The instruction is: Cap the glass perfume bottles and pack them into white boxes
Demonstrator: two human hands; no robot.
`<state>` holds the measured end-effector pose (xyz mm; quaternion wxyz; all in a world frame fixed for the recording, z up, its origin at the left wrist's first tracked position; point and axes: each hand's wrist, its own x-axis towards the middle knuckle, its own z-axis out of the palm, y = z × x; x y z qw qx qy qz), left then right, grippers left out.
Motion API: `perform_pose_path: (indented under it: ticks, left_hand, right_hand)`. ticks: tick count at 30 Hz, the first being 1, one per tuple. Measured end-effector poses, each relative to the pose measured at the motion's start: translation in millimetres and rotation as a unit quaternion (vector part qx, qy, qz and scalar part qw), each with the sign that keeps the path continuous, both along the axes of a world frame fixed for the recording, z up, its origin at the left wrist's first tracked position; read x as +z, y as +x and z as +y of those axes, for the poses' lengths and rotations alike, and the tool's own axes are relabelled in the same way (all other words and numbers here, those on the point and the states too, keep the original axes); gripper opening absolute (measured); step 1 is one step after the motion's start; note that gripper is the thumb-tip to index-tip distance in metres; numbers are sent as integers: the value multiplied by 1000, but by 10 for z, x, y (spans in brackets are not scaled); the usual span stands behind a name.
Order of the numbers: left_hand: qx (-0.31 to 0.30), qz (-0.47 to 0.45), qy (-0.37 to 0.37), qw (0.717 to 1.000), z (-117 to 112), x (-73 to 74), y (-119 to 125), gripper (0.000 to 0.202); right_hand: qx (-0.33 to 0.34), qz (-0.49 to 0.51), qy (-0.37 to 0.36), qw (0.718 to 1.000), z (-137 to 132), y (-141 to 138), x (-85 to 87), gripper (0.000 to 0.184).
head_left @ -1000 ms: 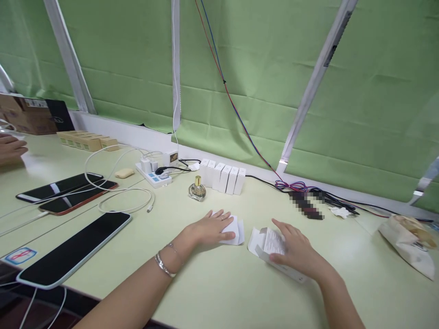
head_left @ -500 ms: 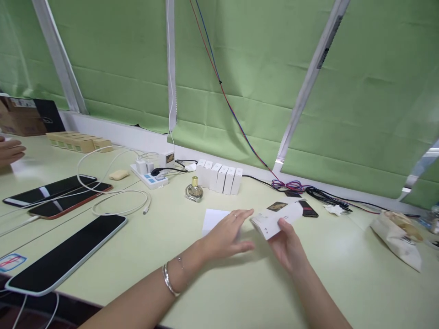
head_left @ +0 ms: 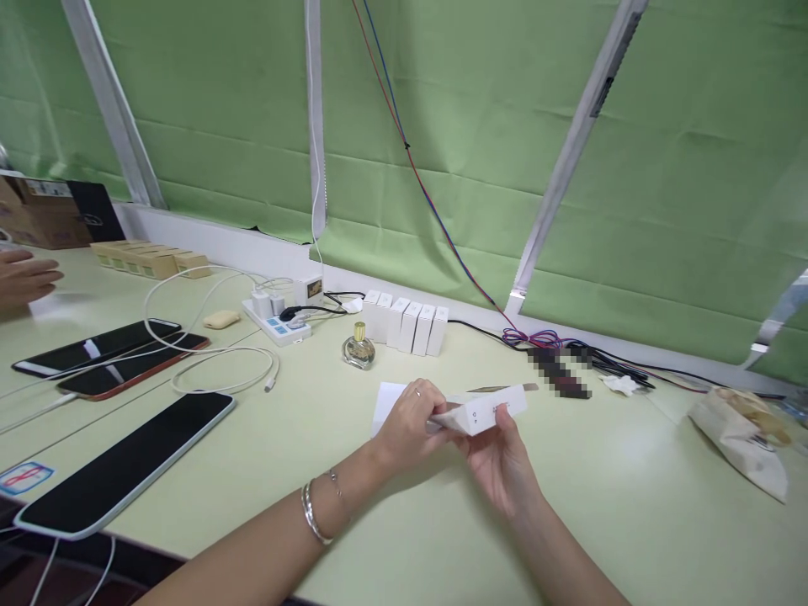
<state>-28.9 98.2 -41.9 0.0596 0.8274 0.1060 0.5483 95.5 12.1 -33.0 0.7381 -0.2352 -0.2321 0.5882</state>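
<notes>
A small white folding carton [head_left: 496, 409] with fine print is held above the table between my two hands. My right hand [head_left: 505, 471] is closed round its lower side, thumb on the printed face. At the carton's left end, my left hand [head_left: 410, 425] pinches a flap or edge; its fingertips are partly hidden. A white sheet or card [head_left: 386, 400] lies on the table behind my left hand, partly covered by it. Farther back stands a glass perfume bottle [head_left: 358, 352] with a gold cap, beside a row of several upright white boxes [head_left: 407, 326].
Phones [head_left: 126, 463], white cables [head_left: 273, 370] and a power strip [head_left: 278, 324] occupy the left. Tan boxes [head_left: 151, 261] and another person's hand [head_left: 29, 276] are farther left. Bundled black cables [head_left: 606, 362] and a cloth bag [head_left: 736, 438] lie to the right.
My left hand has closed on the carton's left end. My right hand has brought the carton slightly left and turned it, so its printed side faces me more.
</notes>
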Motion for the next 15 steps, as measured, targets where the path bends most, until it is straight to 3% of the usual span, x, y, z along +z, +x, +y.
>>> perform_pose_path:
  ticks: [3,5,7,9,12,15]
  left_hand:
    - [-17,4,46,999,-14,8,1,20]
    - [-58,29,36,997,-29,14,-12,15]
    - [-102,43,-35,993,-51,19,-26,13]
    - [-126,41,-159,978,-75,25,-36,14]
    - [-173,75,-330,925,-84,51,-47,23]
    - [-196,155,-393,885,-28,115,-78,26]
  right_hand:
    - [-45,20,-17,999,15,38,-11,25]
    - [-71,22,-21,997,33,83,-30,28]
    - [-85,14,-20,996,51,130,-58,37]
    - [-92,-6,-22,995,69,164,-87,46]
    - [-106,-50,-25,993,89,174,-109,50]
    - [-154,-87,-44,983,99,174,-86,55]
